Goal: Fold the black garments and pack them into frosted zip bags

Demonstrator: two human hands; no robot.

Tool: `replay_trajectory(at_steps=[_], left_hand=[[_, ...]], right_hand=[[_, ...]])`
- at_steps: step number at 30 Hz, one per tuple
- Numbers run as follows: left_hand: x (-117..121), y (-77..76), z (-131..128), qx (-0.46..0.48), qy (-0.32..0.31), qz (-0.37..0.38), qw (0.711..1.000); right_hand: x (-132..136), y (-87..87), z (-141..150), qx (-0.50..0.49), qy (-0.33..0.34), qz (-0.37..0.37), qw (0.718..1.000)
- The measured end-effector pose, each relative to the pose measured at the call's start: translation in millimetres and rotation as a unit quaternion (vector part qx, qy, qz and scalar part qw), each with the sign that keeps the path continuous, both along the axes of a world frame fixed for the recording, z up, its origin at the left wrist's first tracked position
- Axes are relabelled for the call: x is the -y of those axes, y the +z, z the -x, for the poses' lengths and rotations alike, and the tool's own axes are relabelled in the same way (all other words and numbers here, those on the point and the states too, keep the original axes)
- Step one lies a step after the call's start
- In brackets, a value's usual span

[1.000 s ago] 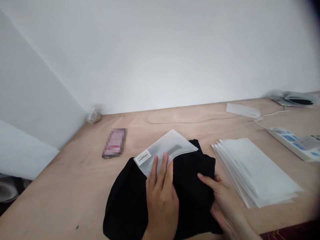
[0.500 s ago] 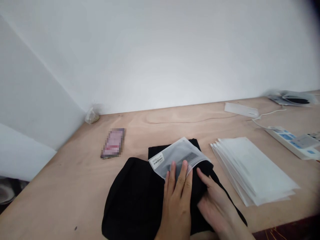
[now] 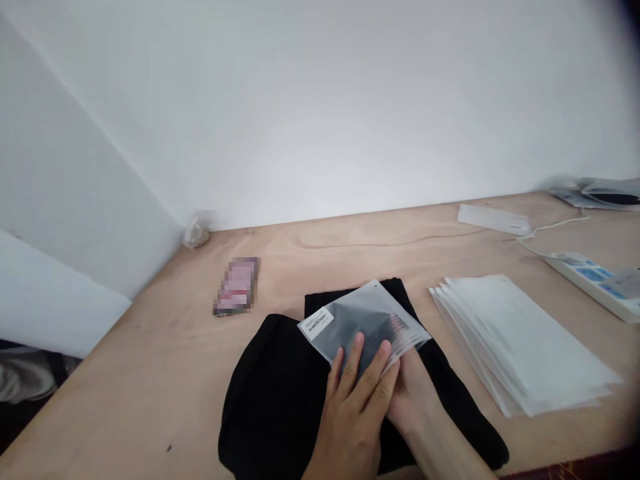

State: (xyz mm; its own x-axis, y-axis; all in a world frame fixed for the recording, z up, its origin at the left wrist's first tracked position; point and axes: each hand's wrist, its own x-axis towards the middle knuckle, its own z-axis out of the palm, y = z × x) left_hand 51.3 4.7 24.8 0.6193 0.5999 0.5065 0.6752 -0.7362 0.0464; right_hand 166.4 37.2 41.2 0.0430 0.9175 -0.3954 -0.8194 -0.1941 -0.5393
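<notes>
A frosted plastic bag [image 3: 367,307] with a white barcode label [image 3: 319,323] and dark print lies slanted over black cloth [image 3: 280,393]. Dark material shows through its film; I cannot tell how much of it lies inside. My left hand [image 3: 353,407] is open, palm down, its fingers spread and pressed on the bag's near part. From the right, my right hand [image 3: 413,393] reaches into the bag's mouth. Its fingers show dimly through the film, stretched forward; part of it is hidden by the left hand and the bag.
To the right lies a fanned stack of frosted bags [image 3: 525,347]. Behind it are a power strip [image 3: 595,283], a white cable [image 3: 555,227] and a narrow white piece [image 3: 493,219]. A phone [image 3: 237,287] lies left on the wooden table [image 3: 165,373], near a small clear bag [image 3: 197,233].
My right hand has moved from holding folded black cloth at the bag's mouth to inside the bag, and that cloth no longer sticks out. My left hand stays on the bag.
</notes>
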Motion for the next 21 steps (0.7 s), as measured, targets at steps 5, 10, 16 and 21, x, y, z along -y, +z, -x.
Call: replay_trajectory(at_steps=[5, 10, 16, 21], left_hand=[[-2, 3.8, 24, -0.003, -0.067, 0.021, 0.998], [-3, 10.6, 24, 0.131, -0.005, 0.068, 0.989], [-7, 15.2, 9, 0.125, 0.154, 0.092, 0.976], [-11, 12.1, 9, 0.067, 0.186, 0.115, 0.974]], right_hand=[[8, 3.2, 1, -0.074, -0.023, 0.072, 0.994], [15, -7.0, 15, -0.057, -0.005, 0.049, 0.997], [9, -3.8, 20, -0.053, 0.041, 0.026, 0.997], [33, -12.8, -2, -0.022, 0.093, 0.051, 0.994]])
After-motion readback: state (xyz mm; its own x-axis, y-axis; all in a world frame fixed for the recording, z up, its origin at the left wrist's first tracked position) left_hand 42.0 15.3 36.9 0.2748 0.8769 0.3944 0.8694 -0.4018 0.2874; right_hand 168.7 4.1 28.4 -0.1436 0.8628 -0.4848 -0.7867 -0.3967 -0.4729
